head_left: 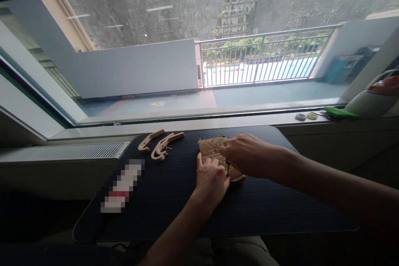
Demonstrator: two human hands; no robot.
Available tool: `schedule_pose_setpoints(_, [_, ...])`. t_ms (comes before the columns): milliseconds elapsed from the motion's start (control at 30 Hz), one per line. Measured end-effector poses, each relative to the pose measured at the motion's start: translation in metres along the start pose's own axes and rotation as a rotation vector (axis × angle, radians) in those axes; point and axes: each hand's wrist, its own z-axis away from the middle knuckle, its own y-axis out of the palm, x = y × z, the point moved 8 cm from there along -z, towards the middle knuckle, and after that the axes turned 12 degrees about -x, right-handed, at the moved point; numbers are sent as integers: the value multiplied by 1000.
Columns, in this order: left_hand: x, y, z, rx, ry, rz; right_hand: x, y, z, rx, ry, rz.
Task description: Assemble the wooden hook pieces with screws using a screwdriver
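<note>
A piece of corrugated cardboard (212,144) with small holes or bits over its surface lies on the dark table. My left hand (212,176) holds it down, fingers spread over its left part and thumb close to the tool's tip. From above, my right hand (246,153) is closed around what looks like a small screwdriver (228,168); only its dark shaft shows, pointing down at the cardboard's near edge. Its handle is hidden in the fist, and whether a screw sits under the tip I cannot make out.
Several curved wooden hooks (162,145) lie at the table's back left. A blurred pale strip (123,187) is at the left of the black table (168,208). Two tape rolls (312,116), a green brush-like thing (341,113) and a white container (374,102) stand on the windowsill.
</note>
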Motion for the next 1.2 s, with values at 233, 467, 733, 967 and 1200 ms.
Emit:
schedule_pose_setpoints(233, [0,3,2,8,27,10,0,-2,5,13,1,-25])
schedule_pose_setpoints(467, [1,5,3,-9,37,3,3,-4,5,16,-15,-24])
schedule_pose_setpoints(733, [3,8,0,73,2,-18,2,-4,4,3,1,-55])
schedule_pose_setpoints(967, [0,6,0,52,20,-21,1,-3,2,-13,4,-37])
schedule_pose_setpoints(1200, [-3,6,-1,39,38,-36,3,-5,4,2,10,-29])
